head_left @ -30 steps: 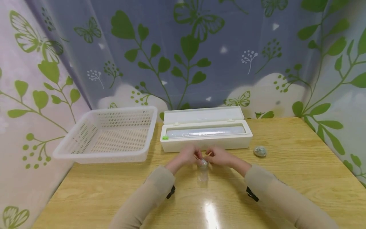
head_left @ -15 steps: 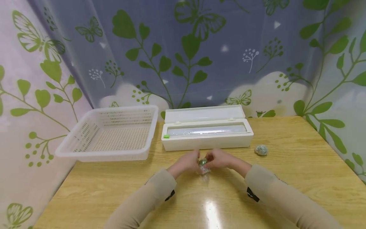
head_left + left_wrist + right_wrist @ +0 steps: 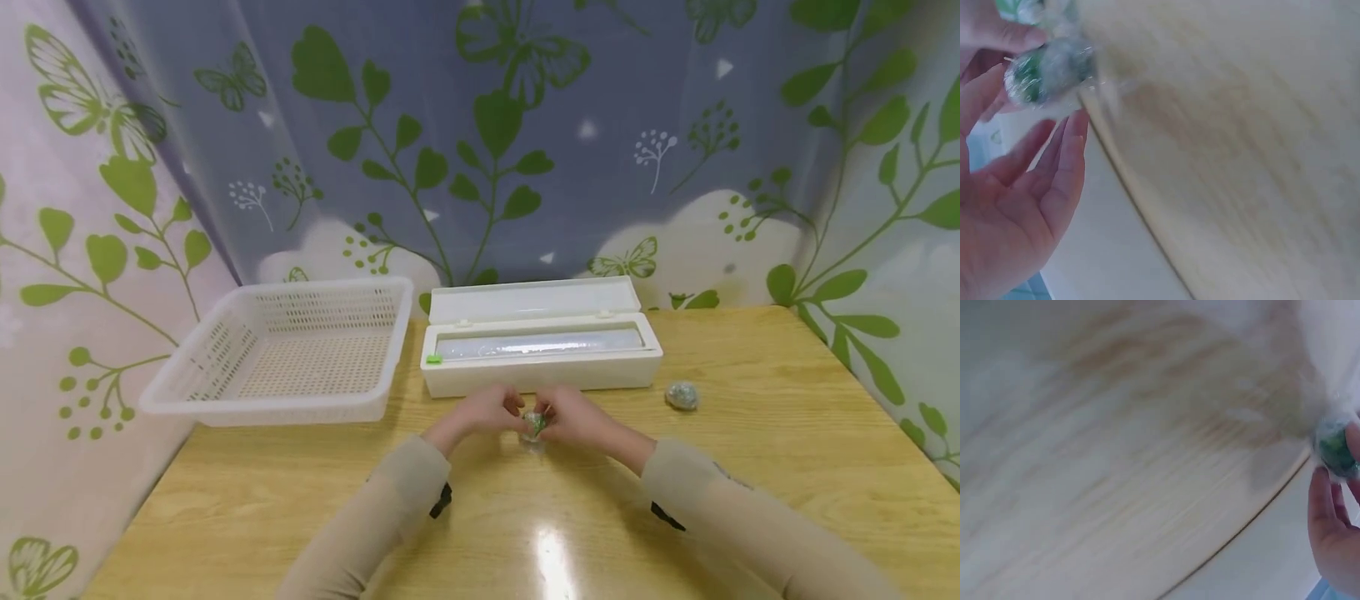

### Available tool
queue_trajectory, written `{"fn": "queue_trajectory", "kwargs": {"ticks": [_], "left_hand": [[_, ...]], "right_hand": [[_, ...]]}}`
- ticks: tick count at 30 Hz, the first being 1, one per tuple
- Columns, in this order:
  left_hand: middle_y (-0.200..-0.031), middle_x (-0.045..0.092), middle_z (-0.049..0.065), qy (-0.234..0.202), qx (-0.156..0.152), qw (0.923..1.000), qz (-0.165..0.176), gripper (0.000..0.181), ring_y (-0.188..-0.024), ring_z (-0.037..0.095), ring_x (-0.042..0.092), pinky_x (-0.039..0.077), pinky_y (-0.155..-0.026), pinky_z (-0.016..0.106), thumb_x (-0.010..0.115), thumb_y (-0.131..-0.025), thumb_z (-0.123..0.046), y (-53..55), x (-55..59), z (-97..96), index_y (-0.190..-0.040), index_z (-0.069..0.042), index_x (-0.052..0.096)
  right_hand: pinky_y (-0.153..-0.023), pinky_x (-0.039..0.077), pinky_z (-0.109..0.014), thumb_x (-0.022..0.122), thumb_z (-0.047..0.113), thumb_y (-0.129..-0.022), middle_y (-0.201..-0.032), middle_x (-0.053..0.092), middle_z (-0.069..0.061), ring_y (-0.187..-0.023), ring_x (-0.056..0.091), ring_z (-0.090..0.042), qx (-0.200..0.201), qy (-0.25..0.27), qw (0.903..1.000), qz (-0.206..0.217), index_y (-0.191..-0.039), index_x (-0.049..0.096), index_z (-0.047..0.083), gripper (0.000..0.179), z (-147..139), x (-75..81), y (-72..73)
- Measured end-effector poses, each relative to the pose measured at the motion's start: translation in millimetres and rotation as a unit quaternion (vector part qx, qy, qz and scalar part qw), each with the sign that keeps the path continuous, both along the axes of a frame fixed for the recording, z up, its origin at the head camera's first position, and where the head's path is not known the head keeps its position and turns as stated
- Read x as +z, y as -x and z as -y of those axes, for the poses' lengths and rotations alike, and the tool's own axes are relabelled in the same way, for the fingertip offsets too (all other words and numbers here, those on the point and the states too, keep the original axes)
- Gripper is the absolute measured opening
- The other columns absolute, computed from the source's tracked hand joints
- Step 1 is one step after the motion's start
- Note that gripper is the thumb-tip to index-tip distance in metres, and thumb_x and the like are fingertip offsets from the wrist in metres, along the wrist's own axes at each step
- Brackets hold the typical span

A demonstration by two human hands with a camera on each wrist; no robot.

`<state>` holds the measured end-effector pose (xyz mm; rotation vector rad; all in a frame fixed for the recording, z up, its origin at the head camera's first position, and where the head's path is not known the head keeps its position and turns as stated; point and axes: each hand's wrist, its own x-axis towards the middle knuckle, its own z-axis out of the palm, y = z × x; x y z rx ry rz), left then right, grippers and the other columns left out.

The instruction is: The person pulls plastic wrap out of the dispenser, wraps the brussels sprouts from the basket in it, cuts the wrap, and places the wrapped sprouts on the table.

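Between the two hands, a small round green thing [image 3: 534,425] is wrapped in clear cling film, with a loose film tail [image 3: 532,445] below it. My right hand [image 3: 576,417] pinches the wrapped thing; in the right wrist view the thumb and fingers lie around the green ball [image 3: 1335,449]. My left hand [image 3: 487,412] is close on the other side. The left wrist view has this hand's fingers [image 3: 1067,162] loosely extended just under the ball [image 3: 1047,70], the thumb beside it; whether they touch is unclear. What the green thing is cannot be made out.
Behind the hands stands a white cling film box [image 3: 540,375], its lid [image 3: 536,300] raised and a film roll [image 3: 540,344] inside. A white plastic basket [image 3: 262,412] is at the left. Another film-wrapped ball [image 3: 682,396] lies on the wooden table [image 3: 750,450] at the right.
The long film tail that hung toward me a second ago is now mostly gathered up around the green thing. Both hands have shifted only slightly; more green shows between them.
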<state>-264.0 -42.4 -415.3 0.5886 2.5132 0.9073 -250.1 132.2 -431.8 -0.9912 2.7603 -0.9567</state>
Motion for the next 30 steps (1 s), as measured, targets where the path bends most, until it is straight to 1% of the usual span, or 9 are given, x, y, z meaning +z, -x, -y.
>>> {"fn": "queue_trajectory", "kwargs": {"ticks": [2,4,8,11,15,18,23,26,30], "left_hand": [[-0.085,0.060,0.005,-0.002,-0.008,1.0000,-0.001,0.026,-0.079,0.018,0.055,0.046,-0.066,0.029,0.067,-0.079,-0.024,0.4,4.0,1.7,-0.092,-0.002,0.060],[-0.078,0.059,0.002,-0.003,-0.013,0.9999,-0.003,0.020,-0.073,0.016,0.054,0.045,-0.061,0.027,0.067,-0.079,-0.023,-0.1,6.6,2.4,-0.083,-0.005,0.060],[-0.073,0.058,0.001,-0.005,-0.029,0.9995,-0.009,0.023,-0.069,0.014,0.054,0.045,-0.059,0.024,0.073,-0.072,-0.017,-3.5,6.9,-0.5,-0.081,-0.003,0.057],[-0.079,0.058,0.002,0.018,-0.042,0.9989,-0.012,0.033,-0.073,0.013,0.054,0.045,-0.063,0.024,0.076,-0.069,-0.018,-7.1,1.6,-5.1,-0.089,-0.001,0.057],[-0.081,0.058,0.000,0.065,-0.059,0.9955,-0.036,0.037,-0.073,0.012,0.053,0.044,-0.066,0.022,0.078,-0.066,-0.021,-14.5,-5.0,-10.0,-0.092,-0.003,0.060],[-0.074,0.057,-0.002,0.077,-0.064,0.9929,-0.064,0.033,-0.067,0.010,0.050,0.042,-0.061,0.020,0.079,-0.063,-0.020,-20.2,-7.2,-12.3,-0.085,-0.004,0.061],[-0.068,0.053,-0.003,0.068,-0.062,0.9914,-0.094,0.029,-0.062,0.009,0.048,0.041,-0.056,0.020,0.079,-0.063,-0.017,-25.7,-8.4,-15.5,-0.079,-0.004,0.059],[-0.068,0.053,-0.003,0.051,-0.050,0.9936,-0.088,0.030,-0.063,0.009,0.048,0.042,-0.057,0.019,0.080,-0.061,-0.013,-26.6,-9.9,-15.7,-0.079,-0.003,0.058],[-0.066,0.052,-0.002,0.040,-0.030,0.9959,-0.076,0.033,-0.061,0.009,0.047,0.041,-0.054,0.020,0.082,-0.058,-0.013,-26.6,-12.8,-15.3,-0.075,-0.004,0.055]], "right_hand": [[-0.064,0.047,-0.028,0.072,0.004,-0.069,-0.081,0.055,-0.002,-0.076,0.056,-0.019,0.006,-0.027,0.9992,-0.029,-0.079,0.057,0.007,0.018,0,2.9,-4.2],[-0.066,0.046,-0.030,0.070,0.009,-0.072,-0.084,0.053,0.001,-0.079,0.053,-0.019,0.014,-0.041,0.9984,-0.035,-0.080,0.058,0.011,0.015,0,6.0,-7.5],[-0.072,0.045,-0.036,0.066,0.014,-0.077,-0.084,0.051,0.002,-0.083,0.052,-0.020,0.044,-0.005,0.9989,0.014,-0.077,0.060,0.013,0.006,-5,9.7,-8.7],[-0.074,0.044,-0.037,0.070,0.017,-0.075,-0.085,0.052,0.000,-0.085,0.051,-0.021,0.044,0.013,0.9979,0.046,-0.081,0.059,0.009,0.015,-6,8.1,-9.8],[-0.069,0.045,-0.032,0.074,0.020,-0.071,-0.087,0.057,-0.006,-0.081,0.053,-0.019,0.033,-0.009,0.9970,0.070,-0.096,0.056,0.001,0.037,-5,3.6,-14.3],[-0.062,0.045,-0.027,0.073,0.019,-0.072,-0.080,0.059,-0.003,-0.071,0.053,-0.013,0.044,-0.017,0.9958,0.078,-0.093,0.059,-0.001,0.033,-5,2.3,-17.3],[-0.052,0.042,-0.021,0.074,0.010,-0.067,-0.068,0.058,0.002,-0.058,0.048,-0.004,0.058,-0.003,0.9969,0.053,-0.077,0.063,0.001,0.018,-3,1.4,-19.4],[-0.052,0.042,-0.020,0.075,0.008,-0.062,-0.065,0.059,0.003,-0.057,0.047,-0.003,0.048,-0.005,0.9985,0.027,-0.075,0.064,0.001,0.019,-1,0.3,-19.9],[-0.055,0.044,-0.019,0.074,0.002,-0.058,-0.066,0.061,0.002,-0.059,0.051,-0.005,0.026,-0.006,0.9995,0.018,-0.075,0.065,0.001,0.019,2,-0.6,-20.6]]}}
